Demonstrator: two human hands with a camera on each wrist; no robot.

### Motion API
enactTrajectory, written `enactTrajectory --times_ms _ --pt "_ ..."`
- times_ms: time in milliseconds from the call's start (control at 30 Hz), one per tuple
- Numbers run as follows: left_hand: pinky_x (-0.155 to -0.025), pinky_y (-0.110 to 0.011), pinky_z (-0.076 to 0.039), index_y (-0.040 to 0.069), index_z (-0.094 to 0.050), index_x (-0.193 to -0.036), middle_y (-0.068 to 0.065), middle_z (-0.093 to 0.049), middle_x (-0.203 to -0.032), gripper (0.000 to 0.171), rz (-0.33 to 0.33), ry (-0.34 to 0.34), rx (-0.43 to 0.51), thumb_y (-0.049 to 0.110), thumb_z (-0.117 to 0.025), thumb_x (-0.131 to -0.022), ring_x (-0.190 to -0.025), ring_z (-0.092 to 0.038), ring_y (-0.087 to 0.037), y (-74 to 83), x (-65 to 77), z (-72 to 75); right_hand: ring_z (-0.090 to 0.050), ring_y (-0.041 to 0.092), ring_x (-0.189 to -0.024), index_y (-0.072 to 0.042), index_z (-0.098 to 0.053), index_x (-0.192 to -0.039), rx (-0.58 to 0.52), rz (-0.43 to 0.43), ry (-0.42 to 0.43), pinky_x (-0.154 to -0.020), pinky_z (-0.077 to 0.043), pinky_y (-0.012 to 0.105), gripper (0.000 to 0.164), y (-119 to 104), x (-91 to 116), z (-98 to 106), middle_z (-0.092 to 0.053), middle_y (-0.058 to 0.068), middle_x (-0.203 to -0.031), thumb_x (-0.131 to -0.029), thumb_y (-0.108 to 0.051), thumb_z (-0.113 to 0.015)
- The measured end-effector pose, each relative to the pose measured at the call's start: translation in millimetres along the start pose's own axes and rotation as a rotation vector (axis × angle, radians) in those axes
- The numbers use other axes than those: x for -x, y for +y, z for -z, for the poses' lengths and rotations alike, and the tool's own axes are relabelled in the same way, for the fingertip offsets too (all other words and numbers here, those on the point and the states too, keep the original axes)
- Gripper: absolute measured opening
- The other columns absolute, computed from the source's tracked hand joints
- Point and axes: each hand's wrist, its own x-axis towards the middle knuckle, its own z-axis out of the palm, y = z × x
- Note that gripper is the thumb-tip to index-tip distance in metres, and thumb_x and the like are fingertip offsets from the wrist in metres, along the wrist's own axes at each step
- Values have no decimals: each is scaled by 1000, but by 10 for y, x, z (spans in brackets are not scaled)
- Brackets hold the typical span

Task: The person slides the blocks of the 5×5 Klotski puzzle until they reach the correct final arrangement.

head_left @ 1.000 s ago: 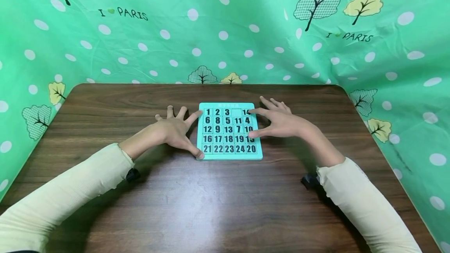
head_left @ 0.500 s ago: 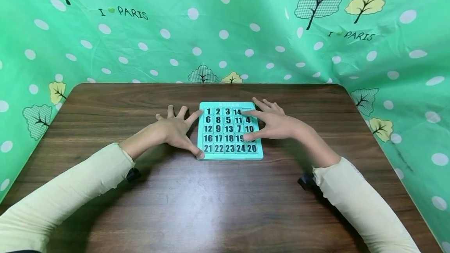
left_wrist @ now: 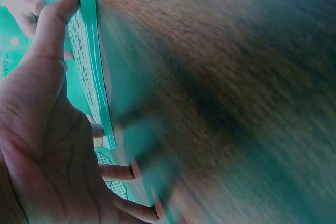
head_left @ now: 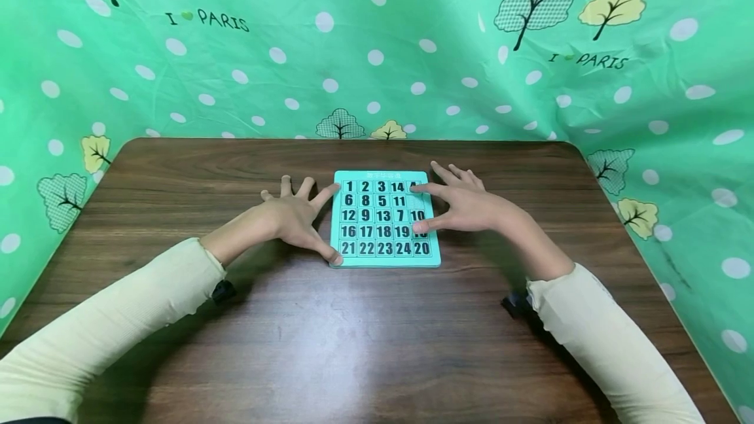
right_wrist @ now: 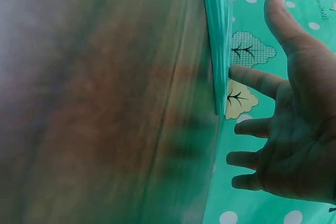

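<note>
A turquoise sliding number puzzle lies flat on the table, its numbered tiles facing up. My left hand spreads along its left side, thumb on the near left corner and index finger at the far left edge. The right hand reaches over the right side with fingers extended. Its index fingertip touches the 4 tile in the far right corner, partly covering it. The thumb is over the right column, hiding part of a tile. A gap shows just below the 4 tile. In the right wrist view, the index finger meets the puzzle.
The brown wooden table extends around the puzzle. A green curtain with white dots and printed trees hangs behind the table and at both sides. Dark straps or devices sit under the wrists at the sleeve ends.
The 14 tile slid left into the fourth column of the top row. The 4 tile then moved up into the far right corner. The left hand stayed in place.
</note>
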Motion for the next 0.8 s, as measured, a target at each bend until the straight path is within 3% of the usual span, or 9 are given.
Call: enactTrajectory --times_ms 100,333,633,800 --pt "-116 -101 -16 39 7 -182 -24 -10 -184 155 -3 -2 -2 96 -82 -70 -165 6 -76 2 1 -2 0 58 -175 -33 -53 -169 4 -1 11 -137 0 80 92 -41 -37 17 -3 20 -192 -93 -77 -79" --pt "-117 -101 -15 39 8 -182 -24 -6 -186 155 2 -6 6 95 -83 -70 -166 8 -74 -8 4 -2 1 56 -176 -34 -58 -167 -17 92 -41 -135 2 82 84 -193 -27 -32 -3 19 -192 -95 -71 -81" --pt "-117 -101 -14 39 9 -182 -25 -6 -186 155 -1 -10 0 96 -83 -70 -165 8 -75 -4 -7 -2 0 59 -175 -33 -65 -159 0 31 -24 -135 1 84 78 -31 104 40 -8 22 -191 -94 -71 -82" --pt "-117 -101 -15 39 10 -182 -25 -6 -186 155 -1 -13 -3 96 -82 -71 -165 8 -75 -6 -10 5 -1 59 -175 -31 -66 -159 -14 58 -8 -135 0 83 75 -76 20 60 -9 23 -191 -96 -68 -81"
